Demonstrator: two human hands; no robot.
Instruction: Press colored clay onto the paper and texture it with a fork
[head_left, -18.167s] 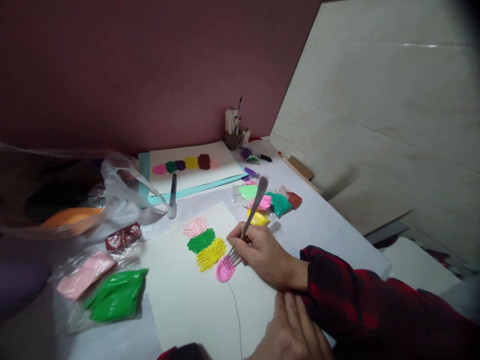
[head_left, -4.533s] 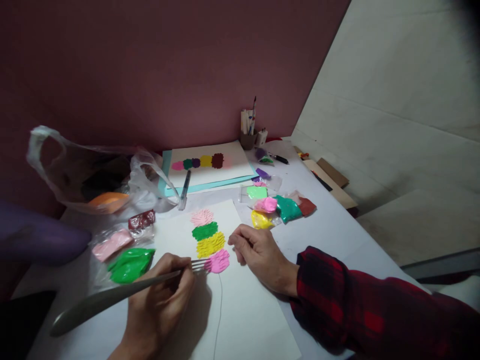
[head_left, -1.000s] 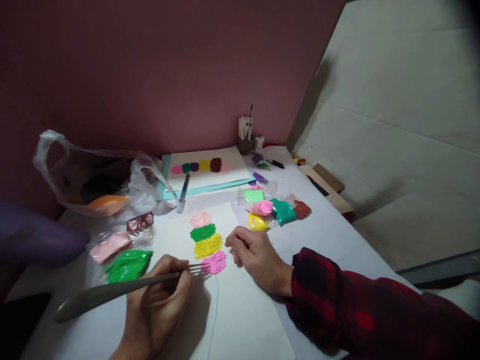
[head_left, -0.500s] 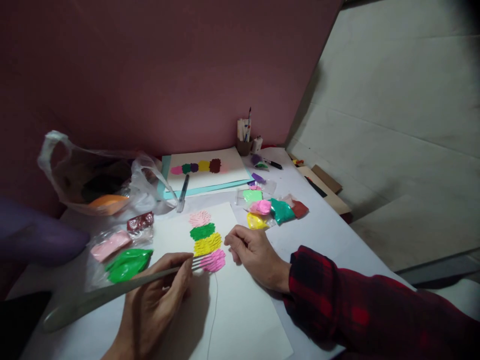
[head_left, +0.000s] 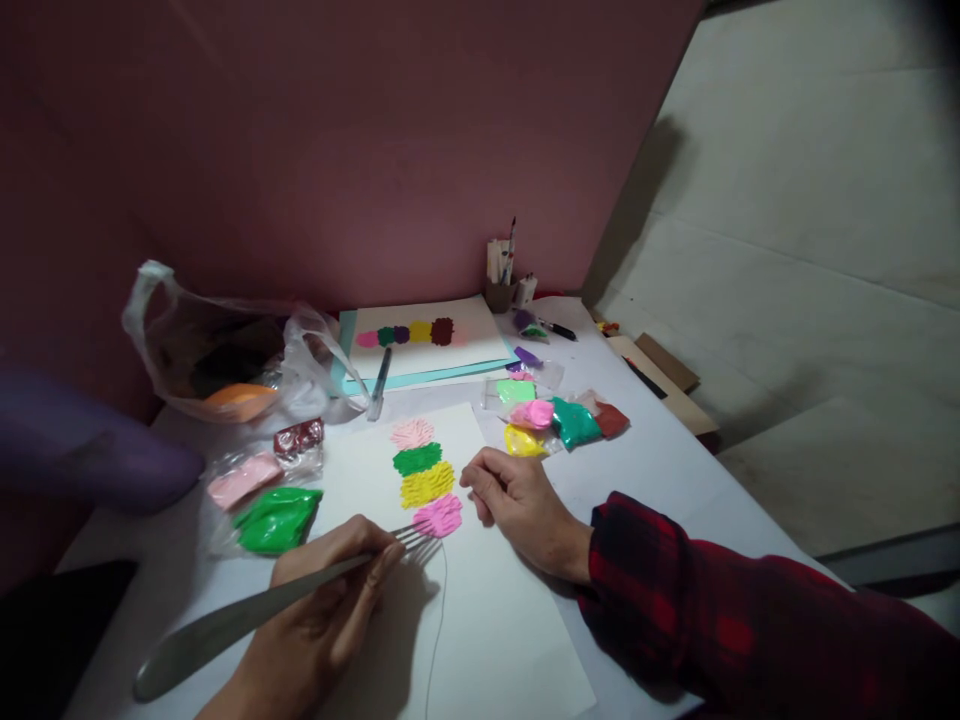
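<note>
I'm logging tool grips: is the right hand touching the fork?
Apart: the head view shows the fork in the left hand, with bright pink clay between it and the right hand.

Most likely a corner of a home: a white worktop [head_left: 675,500] stands against a plum wall [head_left: 390,140], with a pale wall [head_left: 817,180] to the right. A pen cup [head_left: 499,294], a charger [head_left: 526,291], a carrier bag [head_left: 311,352], clay packets [head_left: 577,423] and a table fork [head_left: 255,608] suggest casual craft space, rather than a workshop.
</note>
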